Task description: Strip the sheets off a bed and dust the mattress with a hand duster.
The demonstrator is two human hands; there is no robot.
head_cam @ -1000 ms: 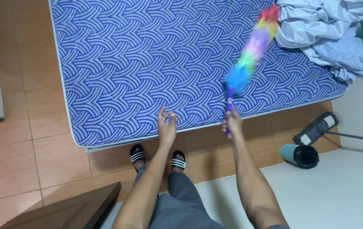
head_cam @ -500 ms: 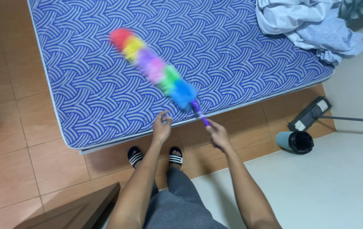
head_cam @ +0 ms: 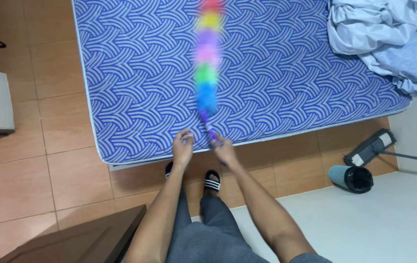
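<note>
So we've got our right hand [head_cam: 224,151] clenched around the purple handle of the rainbow feather duster [head_cam: 207,63], whose blurred head reaches straight up over the blue wave-patterned mattress [head_cam: 286,83]. Our left hand [head_cam: 183,147] hangs just beside it, fingers loosely curled, holding nothing. Crumpled grey bedding [head_cam: 383,39] sits at the mattress's far right corner.

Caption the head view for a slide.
Right hand sweeps a rainbow duster over a blue patterned mattress; left hand hovers beside it.
</note>
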